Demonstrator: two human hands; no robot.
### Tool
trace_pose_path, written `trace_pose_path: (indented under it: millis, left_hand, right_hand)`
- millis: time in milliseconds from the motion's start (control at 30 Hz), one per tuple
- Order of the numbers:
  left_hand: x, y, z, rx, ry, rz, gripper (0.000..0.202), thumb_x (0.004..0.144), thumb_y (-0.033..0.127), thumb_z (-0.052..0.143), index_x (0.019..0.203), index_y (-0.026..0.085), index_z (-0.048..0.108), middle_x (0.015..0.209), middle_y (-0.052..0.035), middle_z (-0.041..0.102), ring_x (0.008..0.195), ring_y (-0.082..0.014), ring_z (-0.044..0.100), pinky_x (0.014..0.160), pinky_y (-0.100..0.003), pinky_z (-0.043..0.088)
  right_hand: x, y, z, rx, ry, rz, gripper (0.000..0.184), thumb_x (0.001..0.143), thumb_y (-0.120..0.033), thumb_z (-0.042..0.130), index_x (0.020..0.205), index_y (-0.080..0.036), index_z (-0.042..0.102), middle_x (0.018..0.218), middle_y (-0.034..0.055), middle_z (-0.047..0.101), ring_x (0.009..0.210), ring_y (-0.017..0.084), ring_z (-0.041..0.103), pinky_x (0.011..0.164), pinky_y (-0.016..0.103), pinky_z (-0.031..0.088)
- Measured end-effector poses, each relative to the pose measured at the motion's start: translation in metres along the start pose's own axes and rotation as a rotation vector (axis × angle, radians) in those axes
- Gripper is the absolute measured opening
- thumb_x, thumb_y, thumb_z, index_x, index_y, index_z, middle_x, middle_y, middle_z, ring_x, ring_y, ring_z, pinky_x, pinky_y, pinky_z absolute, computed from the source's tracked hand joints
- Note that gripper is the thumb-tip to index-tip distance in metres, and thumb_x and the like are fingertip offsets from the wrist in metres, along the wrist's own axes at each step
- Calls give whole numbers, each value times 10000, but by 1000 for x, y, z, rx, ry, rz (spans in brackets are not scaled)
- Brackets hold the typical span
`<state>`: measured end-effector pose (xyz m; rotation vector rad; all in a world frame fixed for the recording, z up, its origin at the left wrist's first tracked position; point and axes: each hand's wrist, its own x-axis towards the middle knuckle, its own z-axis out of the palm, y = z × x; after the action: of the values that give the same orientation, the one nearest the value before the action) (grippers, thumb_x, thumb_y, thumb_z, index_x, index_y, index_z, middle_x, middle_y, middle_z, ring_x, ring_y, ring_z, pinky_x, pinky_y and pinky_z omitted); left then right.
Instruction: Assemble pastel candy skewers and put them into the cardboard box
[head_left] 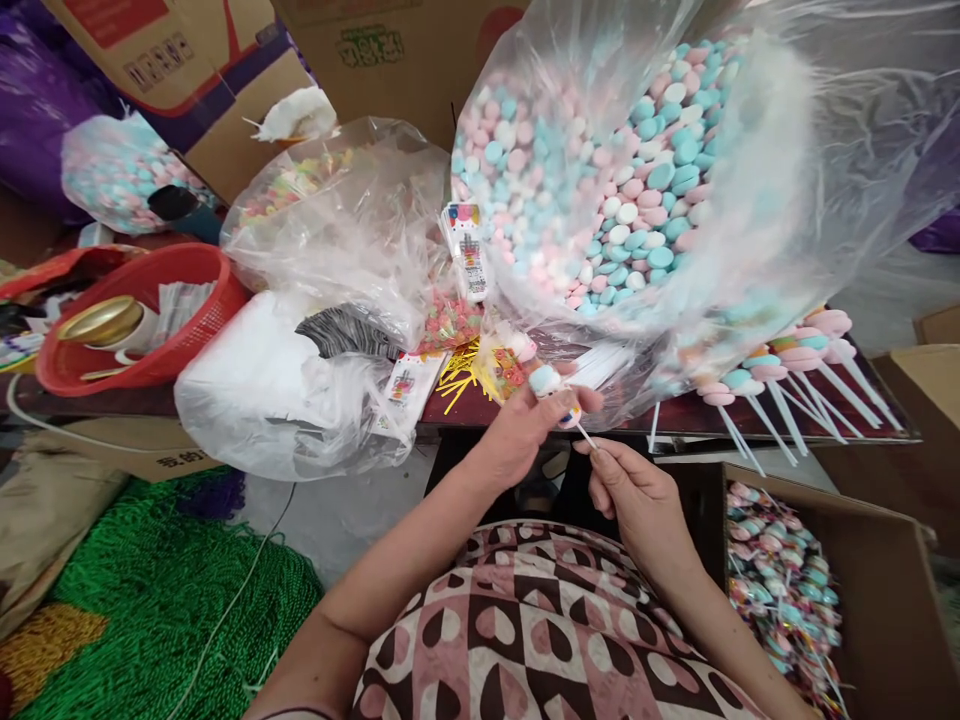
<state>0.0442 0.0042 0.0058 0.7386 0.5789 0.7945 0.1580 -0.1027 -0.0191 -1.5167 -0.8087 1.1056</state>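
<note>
Just above my lap, my left hand point(525, 425) grips a marshmallow lollipop point(544, 380) by its pastel top, with thumb and fingers closed round it. A bit of printed wrapper shows between the fingers. My right hand point(637, 490) pinches the lower end of its white stick point(587, 436). Yellow twist ties point(459, 380) and a small clear bag of red and green gummy pieces point(504, 368) lie just left of my left hand. Behind it is a bundle of white sticks point(600, 365), partly under plastic.
A big clear bag of pastel marshmallows point(660, 180) fills the table's back right. Skewered marshmallows point(772, 370) overhang the right edge. A carton point(885, 600) below holds wrapped lollipops. Printed wrappers point(409, 385), a white plastic-wrapped stack point(247, 380) and a red basket point(191, 285) stand left.
</note>
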Motion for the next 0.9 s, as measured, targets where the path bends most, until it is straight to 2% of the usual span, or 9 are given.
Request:
trace_pose_path:
  millis: [100,200,267,433,567,633,767,833,900]
  left_hand:
    - [2,9,0,-54,37,64,493,723,411,777,1133,219,582,961,-39,725,859,-172,683,740,-285,473]
    - [6,6,8,-76,130,96,350,762,396,737,1014,194,601,763,0,701,786,-159,684,750,-287,487]
    - [6,-2,14,-75,150,82,294,763,405,724,917,188,599,673,19,664,772,-167,689,771,-297,495]
    - [1,-12,17,-35,55,-11,322,762,472,706,856,182,604,688,-7,662,848,-202,700,731,-285,494]
    - [1,-7,11,-5,42,52,299,771,454,711,857,183,618,727,-13,678,832,-180,687,736,-274,498]
    - [0,-11,10,35,20,69,283,807,450,680,841,177,616,740,-11,683,721,-142,668,702,-259,503]
    - [-6,-24,8,119,-148,-143,383,833,538,618,937,169,635,719,-6,668,407,-81,517,453,-234,433]
    - [-8,-22,6,124,-204,-138,417,788,516,687,1045,191,640,849,-35,697,509,-92,582,530,-236,480]
    - [-8,-12,3,89,-198,-36,481,717,464,780,1111,231,631,1047,-56,692,771,-130,654,743,-263,517]
  right_hand:
    - [1,2,-1,-69,45,-87,294,857,-435,628,972,-200,762,488,-50,474,450,99,419,450,239,352]
    - [2,2,1,-177,101,-188,259,856,-396,632,981,-210,764,518,-40,523,466,106,457,478,252,383]
    - [1,0,5,-200,88,-184,277,881,-406,598,998,-211,756,500,-44,511,452,106,451,468,250,375]
    - [1,-7,10,-74,-58,-43,346,919,-475,532,1006,-197,719,462,-63,454,421,95,396,427,228,326]
    - [1,-7,7,-23,-46,-38,322,889,-471,587,1039,-204,684,534,-51,527,464,99,450,467,231,372]
    - [2,-6,8,-8,-7,-45,294,871,-464,617,988,-203,682,542,-48,541,465,98,456,464,232,369]
    - [2,-7,12,114,-3,-6,341,881,-487,607,704,-195,610,487,-47,502,419,82,400,433,233,321]
    - [2,-6,12,172,-20,17,343,884,-494,606,714,-197,598,472,-54,492,407,79,381,423,231,297]
    - [1,-4,10,219,-25,43,291,885,-486,614,825,-201,624,465,-66,486,404,81,375,421,225,279]
